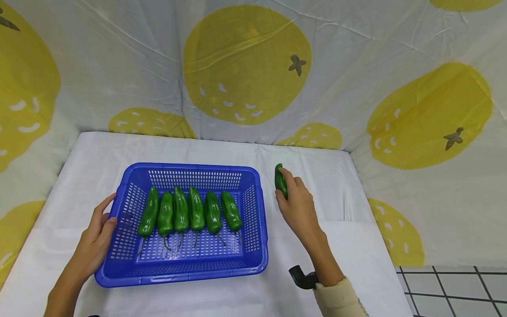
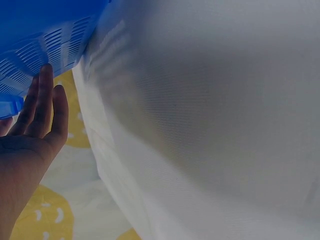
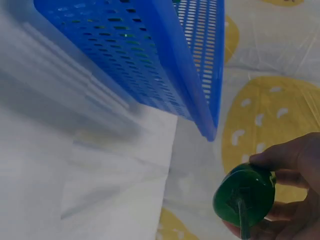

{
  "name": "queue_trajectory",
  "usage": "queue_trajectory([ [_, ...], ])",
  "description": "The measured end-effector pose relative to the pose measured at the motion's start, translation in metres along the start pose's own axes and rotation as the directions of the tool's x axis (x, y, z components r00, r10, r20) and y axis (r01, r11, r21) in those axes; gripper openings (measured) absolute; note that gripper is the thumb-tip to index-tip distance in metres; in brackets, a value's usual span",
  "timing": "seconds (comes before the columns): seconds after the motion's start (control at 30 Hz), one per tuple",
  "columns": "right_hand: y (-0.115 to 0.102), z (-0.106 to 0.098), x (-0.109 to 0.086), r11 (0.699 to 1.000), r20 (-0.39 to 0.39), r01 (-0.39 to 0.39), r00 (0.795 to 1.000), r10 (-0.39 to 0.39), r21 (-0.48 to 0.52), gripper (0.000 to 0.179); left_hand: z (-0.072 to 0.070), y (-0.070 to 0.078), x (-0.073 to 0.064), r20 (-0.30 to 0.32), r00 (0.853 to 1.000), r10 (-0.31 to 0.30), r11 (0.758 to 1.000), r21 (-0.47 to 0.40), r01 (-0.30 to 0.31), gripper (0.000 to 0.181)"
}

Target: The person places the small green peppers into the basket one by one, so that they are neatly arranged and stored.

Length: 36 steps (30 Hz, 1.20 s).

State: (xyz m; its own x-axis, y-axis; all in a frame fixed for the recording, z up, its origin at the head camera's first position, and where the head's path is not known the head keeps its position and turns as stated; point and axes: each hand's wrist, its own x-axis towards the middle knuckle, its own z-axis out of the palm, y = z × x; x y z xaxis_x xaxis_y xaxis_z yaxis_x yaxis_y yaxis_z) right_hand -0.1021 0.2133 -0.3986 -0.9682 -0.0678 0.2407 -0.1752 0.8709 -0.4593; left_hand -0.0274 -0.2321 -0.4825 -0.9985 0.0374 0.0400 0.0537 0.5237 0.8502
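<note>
A blue plastic basket [image 1: 182,279] with slotted walls sits left of centre on the white-covered table. Inside, several green peppers [image 1: 181,210] lie side by side in a row, stems toward the near side. My left hand [image 1: 95,242] grips the basket's left rim, thumb on top; the left wrist view shows its fingers [image 2: 44,100] against the slotted outer wall. To the right of the basket, my right hand [image 1: 299,209] holds one green pepper [image 1: 280,181] between thumb and fingers. Seen from the right wrist, this pepper [image 3: 245,192] has its stem end toward the camera.
White cloth [image 1: 336,259] covers the table. A cloth with yellow fruit prints [image 1: 247,66] hangs behind and at both sides. White floor tiles [image 1: 455,286] show at the lower right. A black band with a camera mount [image 1: 303,278] is on my right wrist.
</note>
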Motion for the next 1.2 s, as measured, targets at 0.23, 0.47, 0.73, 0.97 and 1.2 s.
queue_trajectory([
  [0.23,-0.017,0.011,0.0,0.999,0.029,0.021,0.999,-0.022,0.031,0.055,0.001,0.001,0.0,-0.005,1.0,-0.008,1.0,-0.003,0.008,0.059],
  [0.47,-0.033,0.02,0.001,0.997,0.071,0.047,0.996,-0.051,0.058,0.055,0.0,0.004,-0.001,-0.008,1.0,-0.009,1.0,-0.002,0.008,0.06],
  [0.73,-0.048,0.026,0.005,0.993,0.141,0.096,0.984,-0.106,0.076,0.053,0.001,0.004,-0.002,-0.009,1.0,-0.015,1.0,-0.001,0.015,0.06],
  [0.97,-0.054,0.035,0.011,0.993,0.191,0.1,0.975,-0.111,0.069,0.052,0.001,0.005,-0.001,-0.009,1.0,-0.013,1.0,-0.002,0.013,0.06],
  [1.2,-0.064,0.042,0.018,0.995,0.274,0.085,0.957,-0.094,0.043,0.051,0.0,0.005,-0.001,-0.01,1.0,-0.004,1.0,0.003,0.004,0.059],
])
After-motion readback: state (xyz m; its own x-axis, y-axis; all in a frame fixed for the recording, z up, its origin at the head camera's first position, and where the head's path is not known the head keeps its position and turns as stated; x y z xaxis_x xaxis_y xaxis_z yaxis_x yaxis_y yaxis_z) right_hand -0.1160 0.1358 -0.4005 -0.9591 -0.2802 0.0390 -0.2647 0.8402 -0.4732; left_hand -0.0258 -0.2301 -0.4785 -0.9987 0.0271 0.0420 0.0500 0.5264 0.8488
